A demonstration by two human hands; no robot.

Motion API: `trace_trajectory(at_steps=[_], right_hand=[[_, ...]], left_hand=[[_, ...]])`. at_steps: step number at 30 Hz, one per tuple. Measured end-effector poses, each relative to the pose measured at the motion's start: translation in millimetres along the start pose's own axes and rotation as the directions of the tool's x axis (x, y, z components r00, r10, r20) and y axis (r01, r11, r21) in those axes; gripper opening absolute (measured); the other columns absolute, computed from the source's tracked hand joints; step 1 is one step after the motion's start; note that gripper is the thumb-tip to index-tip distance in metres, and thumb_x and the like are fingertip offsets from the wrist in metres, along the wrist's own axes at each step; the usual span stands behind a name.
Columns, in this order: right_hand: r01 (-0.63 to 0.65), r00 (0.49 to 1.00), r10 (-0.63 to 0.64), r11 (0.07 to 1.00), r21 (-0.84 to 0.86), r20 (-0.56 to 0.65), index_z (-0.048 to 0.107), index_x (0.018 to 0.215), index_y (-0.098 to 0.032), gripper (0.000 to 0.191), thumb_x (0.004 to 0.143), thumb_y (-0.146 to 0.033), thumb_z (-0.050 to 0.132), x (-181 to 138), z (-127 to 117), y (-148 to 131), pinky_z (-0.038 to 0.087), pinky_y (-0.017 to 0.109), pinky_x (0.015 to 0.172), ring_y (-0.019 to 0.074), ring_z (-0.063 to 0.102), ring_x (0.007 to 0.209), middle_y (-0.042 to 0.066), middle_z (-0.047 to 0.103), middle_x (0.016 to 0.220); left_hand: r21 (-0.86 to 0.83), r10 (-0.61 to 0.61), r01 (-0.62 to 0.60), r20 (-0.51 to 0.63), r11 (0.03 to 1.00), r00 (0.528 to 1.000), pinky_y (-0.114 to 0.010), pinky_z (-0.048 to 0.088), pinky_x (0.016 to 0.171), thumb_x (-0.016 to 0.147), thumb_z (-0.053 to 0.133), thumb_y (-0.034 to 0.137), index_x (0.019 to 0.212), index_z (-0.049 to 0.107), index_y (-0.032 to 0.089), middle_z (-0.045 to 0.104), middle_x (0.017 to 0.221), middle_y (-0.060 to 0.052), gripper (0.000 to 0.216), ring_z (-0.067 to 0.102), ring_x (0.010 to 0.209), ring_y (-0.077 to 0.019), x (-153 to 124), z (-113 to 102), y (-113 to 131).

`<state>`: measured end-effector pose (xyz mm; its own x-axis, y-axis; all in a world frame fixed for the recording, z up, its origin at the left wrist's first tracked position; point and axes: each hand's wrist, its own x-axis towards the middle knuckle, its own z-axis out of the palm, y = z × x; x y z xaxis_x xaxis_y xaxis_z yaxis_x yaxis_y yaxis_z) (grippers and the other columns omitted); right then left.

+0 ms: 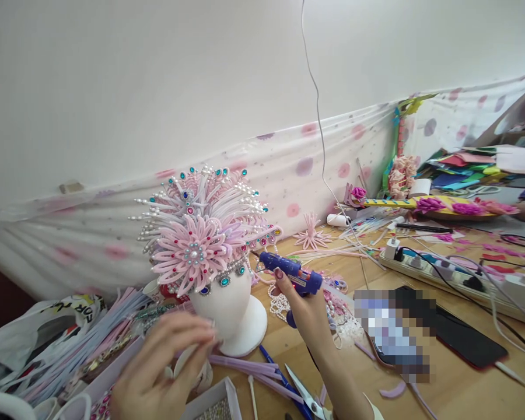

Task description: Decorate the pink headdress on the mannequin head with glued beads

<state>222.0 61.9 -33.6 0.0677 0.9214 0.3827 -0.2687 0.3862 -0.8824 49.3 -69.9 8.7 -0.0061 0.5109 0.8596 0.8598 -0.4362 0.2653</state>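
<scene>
A white foam head stand (231, 309) carries a pink headdress (201, 233) of looped strips, pearls and teal and red gems. My right hand (304, 309) is wrapped round a blue glue gun (293, 273), whose nozzle points left at the headdress's lower right side. My left hand (166, 367) is low in front of the stand, fingertips pinched together near its base; what they pinch is too small to make out.
Bundles of pink and lilac strips (91, 344) lie at left beside plastic bags. Scissors (306, 396) lie near my right wrist. A phone (464, 338), a power strip (446, 268) with cables, pearl strings and coloured flower pieces (446, 205) cover the wooden table.
</scene>
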Motion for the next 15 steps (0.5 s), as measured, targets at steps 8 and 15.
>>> trace_trajectory(at_steps=[8, 15], right_hand=[[-0.128, 0.983, 0.125, 0.992, -0.014, -0.131, 0.068, 0.062, -0.021, 0.052, 0.075, -0.071, 0.070, -6.1, -18.5, 9.0, 0.032, 0.025, 0.040, 0.0112, 0.042, 0.045, 0.003, 0.062, 0.058], [-0.157, 0.974, 0.161, 0.987, 0.038, -0.162, 0.066, 0.062, -0.020, 0.055, 0.076, -0.073, 0.069, -7.5, -25.7, 15.4, 0.027, 0.024, 0.038, 0.0102, 0.040, 0.044, 0.003, 0.060, 0.058]], left_hand=[[0.309, 0.362, -0.375, 0.102, 0.874, 0.927, -0.052, 0.045, 0.095, 0.089, 0.072, 0.020, 0.084, 0.078, 0.027, 0.072, 0.106, -0.006, 0.010, 0.058, 0.108, -0.0302, 123.1, 34.2, 3.1], [0.416, 0.320, -0.435, 0.320, 0.799, 0.892, -0.065, 0.030, 0.104, 0.085, 0.077, 0.022, 0.079, 0.081, 0.037, 0.067, 0.130, -0.003, 0.017, 0.045, 0.131, -0.0378, 138.4, 51.6, -11.9]])
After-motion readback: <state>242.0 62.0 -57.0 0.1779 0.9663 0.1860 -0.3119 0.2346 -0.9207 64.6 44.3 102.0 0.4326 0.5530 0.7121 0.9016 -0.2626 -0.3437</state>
